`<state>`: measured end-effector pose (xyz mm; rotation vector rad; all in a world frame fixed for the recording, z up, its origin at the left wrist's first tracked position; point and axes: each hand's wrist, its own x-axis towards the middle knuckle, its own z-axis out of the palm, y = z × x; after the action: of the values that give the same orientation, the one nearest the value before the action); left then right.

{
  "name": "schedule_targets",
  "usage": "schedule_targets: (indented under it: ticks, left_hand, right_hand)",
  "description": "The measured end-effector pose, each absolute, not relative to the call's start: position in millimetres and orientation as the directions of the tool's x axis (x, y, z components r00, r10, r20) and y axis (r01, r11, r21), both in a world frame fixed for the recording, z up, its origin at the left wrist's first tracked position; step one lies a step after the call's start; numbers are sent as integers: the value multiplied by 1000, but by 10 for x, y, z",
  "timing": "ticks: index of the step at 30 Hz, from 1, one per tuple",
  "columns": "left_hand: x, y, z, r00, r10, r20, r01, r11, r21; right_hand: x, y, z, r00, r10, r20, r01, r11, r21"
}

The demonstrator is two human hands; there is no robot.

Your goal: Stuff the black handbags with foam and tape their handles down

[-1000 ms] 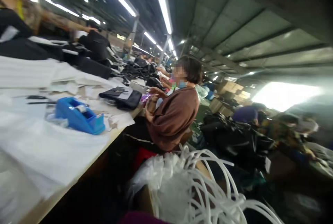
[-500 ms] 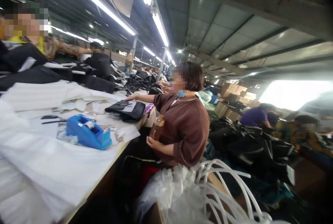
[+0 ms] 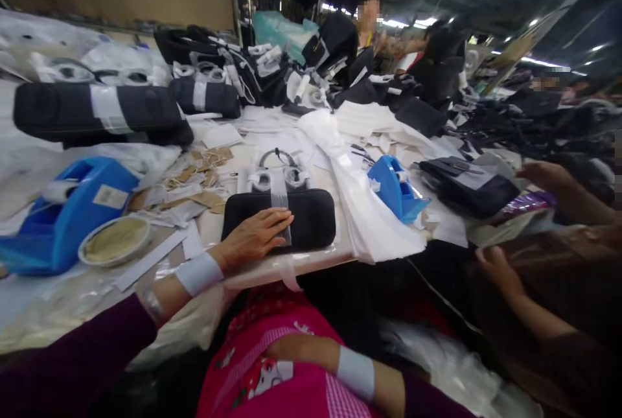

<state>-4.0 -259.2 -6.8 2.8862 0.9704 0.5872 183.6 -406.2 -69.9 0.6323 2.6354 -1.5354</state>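
Lying flat, unclenched, on black bag [image 3: 313,218] — left hand [image 3: 260,231]; right hand [image 3: 297,348] against pink apron [image 3: 304,398] — blurred, cannot tell grip.

Head-worn view, facing forward and down, close above worktable [image 3: 323,260]

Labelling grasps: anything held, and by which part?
Left hand: flat on the black handbag, no grip visible. Right hand: fingers hidden at the pink apron, so its hold can't be told.
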Motion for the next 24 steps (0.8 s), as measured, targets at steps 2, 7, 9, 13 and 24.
schedule_targets:
  ticks: [2, 7, 9, 13, 24]
  left_hand:
    - [-19, -2571, -76, 722, 577, 383, 534, -816, 222]
    - [-63, -2563, -95, 640, 626, 445, 475, -778, 411]
    - [-70, -2569, -69, 606, 669, 429, 481, -739, 472]
    - [-66, -2606, 37, 605, 700, 380, 475, -700, 534]
    - [-81, -2578, -36, 625, 650, 432, 436, -750, 497]
  right_hand:
    - [1970, -3979, -580, -918, 262, -298, 370, 296, -880]
    - [2211, -3509, -50, -844, 478, -244, -15, -475, -880]
    - [2193, -3308, 88, -733, 654, -187, -255, -518, -816]
    - [2052, -3056, 155, -630, 764, -141, -414, -484, -771]
    - [1931, -2882, 73, -707, 647, -287, -318, -653, -687]
